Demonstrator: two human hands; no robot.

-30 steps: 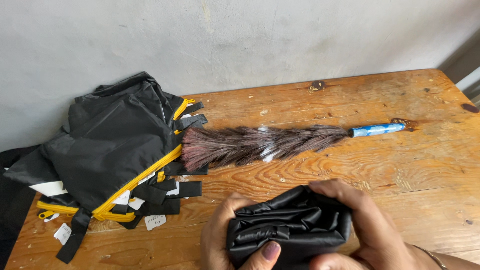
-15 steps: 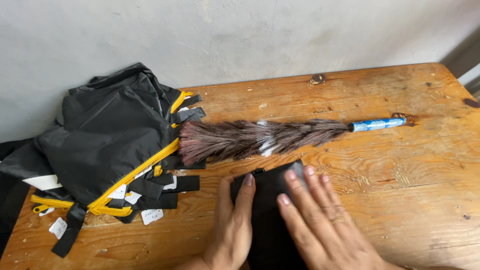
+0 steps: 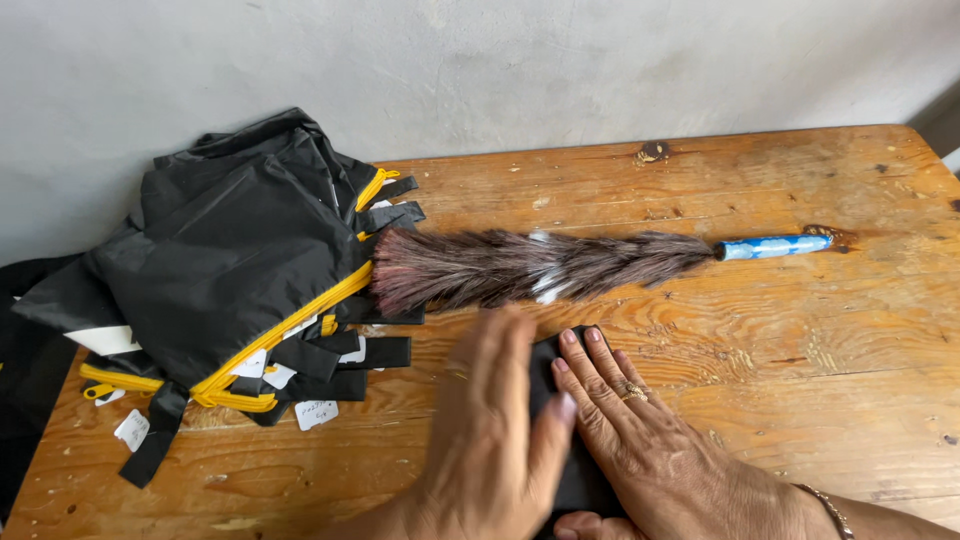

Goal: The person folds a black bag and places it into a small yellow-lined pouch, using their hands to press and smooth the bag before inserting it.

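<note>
Both hands now lie flat, fingers together, on the black cloth [image 3: 560, 420] at the table's [image 3: 800, 330] near edge. The left hand [image 3: 495, 430] has slid further over it than before, blurred; the right hand [image 3: 640, 430] presses beside it, so the bundle held up earlier is being smoothed flat. A feather duster [image 3: 540, 265] lies just beyond.

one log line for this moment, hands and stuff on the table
left hand: flat on black folded fabric | right hand: flat on it | feather duster: beyond hands | pile of black bags: left

one feather duster [image 3: 545, 265], two hands [image 3: 590, 440]
</note>
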